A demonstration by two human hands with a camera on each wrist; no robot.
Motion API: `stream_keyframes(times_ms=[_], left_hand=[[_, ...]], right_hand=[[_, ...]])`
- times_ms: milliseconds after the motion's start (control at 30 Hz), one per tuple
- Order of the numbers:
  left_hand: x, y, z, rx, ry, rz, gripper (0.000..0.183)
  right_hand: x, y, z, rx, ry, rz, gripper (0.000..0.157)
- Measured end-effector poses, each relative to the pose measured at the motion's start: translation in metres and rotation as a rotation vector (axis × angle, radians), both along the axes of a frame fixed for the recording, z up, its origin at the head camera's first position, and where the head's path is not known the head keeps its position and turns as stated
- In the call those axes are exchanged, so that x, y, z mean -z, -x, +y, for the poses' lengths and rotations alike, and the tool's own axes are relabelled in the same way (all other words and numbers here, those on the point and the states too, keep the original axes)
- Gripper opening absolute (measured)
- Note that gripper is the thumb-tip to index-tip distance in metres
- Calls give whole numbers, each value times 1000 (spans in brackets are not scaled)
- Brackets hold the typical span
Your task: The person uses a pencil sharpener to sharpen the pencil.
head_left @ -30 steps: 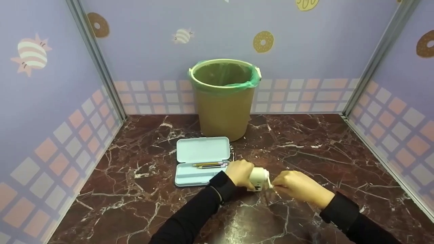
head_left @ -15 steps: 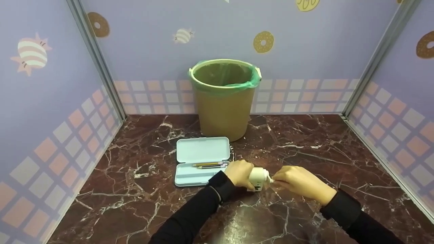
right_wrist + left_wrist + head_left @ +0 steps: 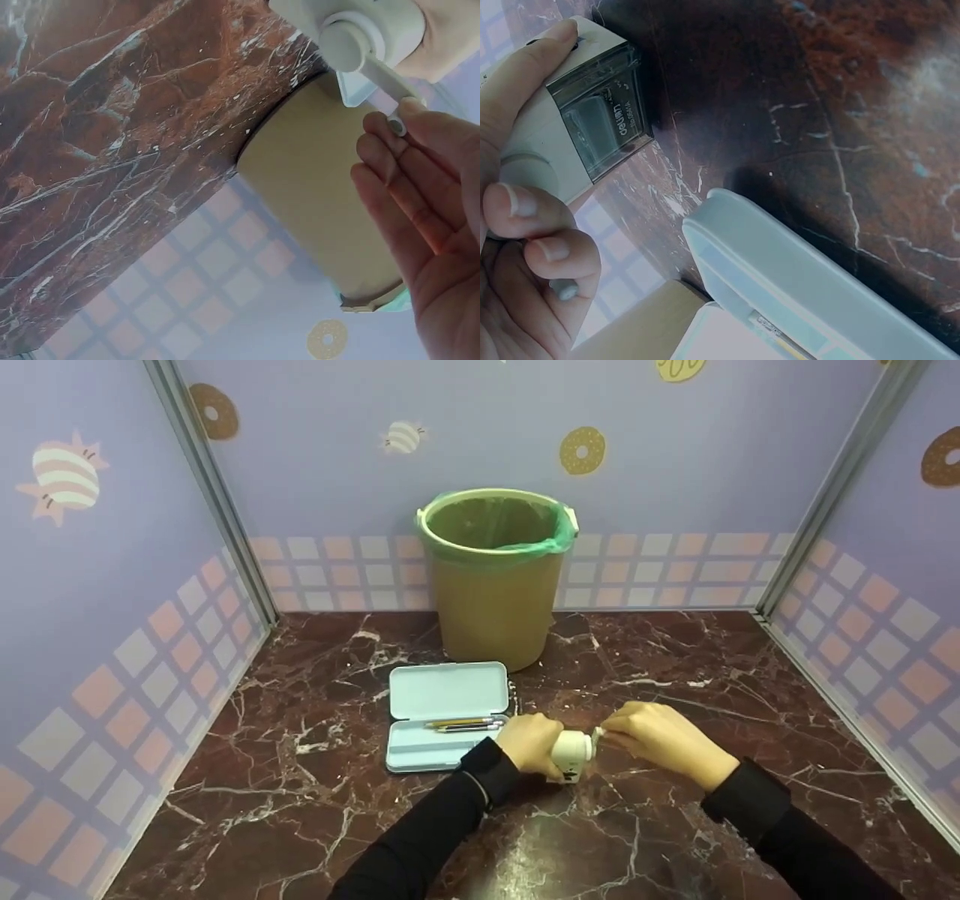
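A white hand-crank pencil sharpener [image 3: 571, 750] stands on the table, dark printed figures on its side. My left hand [image 3: 531, 744] grips its body from the left. Its clear shavings drawer [image 3: 606, 120] shows in the left wrist view. A small grey rounded end [image 3: 564, 289] pokes out by the curled left fingers; what it belongs to is hidden. On the sharpener's right side, my right hand [image 3: 660, 739] pinches the end of the crank handle [image 3: 382, 79] between thumb and fingers. The crank points upward in the head view.
An open light-blue pencil case [image 3: 427, 757] lies left of the sharpener, several pencils [image 3: 465, 725] in its back compartment. Behind it stands a tan bin [image 3: 495, 600] with a green liner. Patterned walls [image 3: 675, 495] enclose the marble-look table [image 3: 300, 825] on three sides.
My right hand has risen in the head view, swinging the crank from pointing down to pointing up. The left hand and sharpener stay in place.
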State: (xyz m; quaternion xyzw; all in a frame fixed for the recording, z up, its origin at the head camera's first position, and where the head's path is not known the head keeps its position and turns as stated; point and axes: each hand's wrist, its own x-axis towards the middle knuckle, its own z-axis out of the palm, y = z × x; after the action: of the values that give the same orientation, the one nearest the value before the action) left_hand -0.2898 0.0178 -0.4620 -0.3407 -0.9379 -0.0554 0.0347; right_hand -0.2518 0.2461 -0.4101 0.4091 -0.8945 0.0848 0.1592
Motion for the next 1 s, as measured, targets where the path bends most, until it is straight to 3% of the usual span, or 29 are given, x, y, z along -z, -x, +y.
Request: stream_keyframes(times_ms=[200, 400, 767, 1000], left_hand=[[-2, 0, -1, 7, -5, 0, 49], [-1, 1, -2, 3, -3, 7, 49], [0, 1, -3, -2, -3, 5, 49], [0, 0, -2, 6, 1, 13, 49]], right_hand=[[0, 11, -1, 30, -4, -24, 9], [4, 19, -3, 47, -1, 27, 10], [17, 32, -6, 78, 47, 23, 10], [30, 37, -8, 119, 24, 35, 10]])
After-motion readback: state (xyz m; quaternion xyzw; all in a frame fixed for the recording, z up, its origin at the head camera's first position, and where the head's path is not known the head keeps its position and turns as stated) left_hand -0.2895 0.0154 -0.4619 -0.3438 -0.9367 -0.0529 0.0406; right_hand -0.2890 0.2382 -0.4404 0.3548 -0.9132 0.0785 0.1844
